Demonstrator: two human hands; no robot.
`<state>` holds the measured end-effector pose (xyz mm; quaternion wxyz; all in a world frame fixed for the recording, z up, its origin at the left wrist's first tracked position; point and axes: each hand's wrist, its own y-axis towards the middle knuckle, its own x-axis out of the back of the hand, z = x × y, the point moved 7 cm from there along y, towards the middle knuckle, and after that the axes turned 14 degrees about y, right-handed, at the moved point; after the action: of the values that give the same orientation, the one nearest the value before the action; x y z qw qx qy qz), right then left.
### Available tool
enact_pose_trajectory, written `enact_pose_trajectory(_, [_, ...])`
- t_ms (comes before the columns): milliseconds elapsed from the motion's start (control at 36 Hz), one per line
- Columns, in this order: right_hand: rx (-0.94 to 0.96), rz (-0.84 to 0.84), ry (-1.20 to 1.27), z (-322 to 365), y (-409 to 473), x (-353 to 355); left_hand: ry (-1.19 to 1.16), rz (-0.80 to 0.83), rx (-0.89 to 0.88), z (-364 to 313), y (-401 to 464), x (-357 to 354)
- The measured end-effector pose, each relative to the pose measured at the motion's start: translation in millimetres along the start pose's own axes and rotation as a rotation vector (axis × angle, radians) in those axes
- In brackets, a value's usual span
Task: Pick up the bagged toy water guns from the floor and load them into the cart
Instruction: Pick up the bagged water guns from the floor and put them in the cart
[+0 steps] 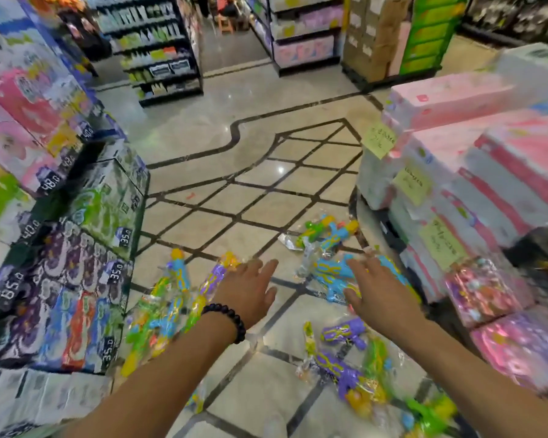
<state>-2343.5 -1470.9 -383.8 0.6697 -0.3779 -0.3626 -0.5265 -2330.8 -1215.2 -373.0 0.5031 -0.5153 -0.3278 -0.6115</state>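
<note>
arms near | left hand (250, 292), right hand (377, 292) both spread, empty | guns (332, 273) all over floor, none loaded yet

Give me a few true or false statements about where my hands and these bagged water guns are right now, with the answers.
1. Both hands are holding bagged water guns. False: the left hand and right hand are open and hold nothing.
2. Bagged water guns lie scattered on the floor. True.
3. A dark beaded bracelet is on the right wrist. False: it is on the left wrist.
4. Price tags sit on the stacked boxes at the left. True.
5. All the water guns are pink. False: they are blue, purple, green and yellow.
</note>
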Motion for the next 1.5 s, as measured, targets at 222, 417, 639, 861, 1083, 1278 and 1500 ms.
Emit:
enact_pose_trajectory(222, [-0.197,0.101,0.002,-69.9,9.8,-48.3,-0.036,0.099,-0.208,-64.0,72.4,-61.6])
enact_pose_trajectory(417, [-0.418,0.112,0.053,-115.5,18.9,-89.2,-0.031,0.147,-0.392,-110.0,128.1,-118.0])
enact_pose_trajectory(639, [-0.555,0.141,0.065,-153.7,20.9,-126.2,-0.004,0.135,-0.549,-148.0,170.1,-165.8])
enact_pose_trajectory(861, [-0.601,0.225,0.043,-203.1,16.4,-192.6,0.004,0.149,-0.6,-187.2,201.5,-234.9])
enact_pose_trajectory(1083, [-0.59,0.305,0.071,-285.3,6.8,-316.9,0.005,0.196,-0.578,-243.1,228.2,-366.3])
enact_pose_trajectory(1278, [-0.56,0.363,0.104,-366.4,14.6,-475.2,0.039,0.25,-0.59,-309.1,242.9,-532.8])
enact_pose_trajectory(1500, [-0.237,0.532,-0.043,-428.2,44.1,-656.7,0.071,0.224,-0.673,-375.3,278.8,-709.6])
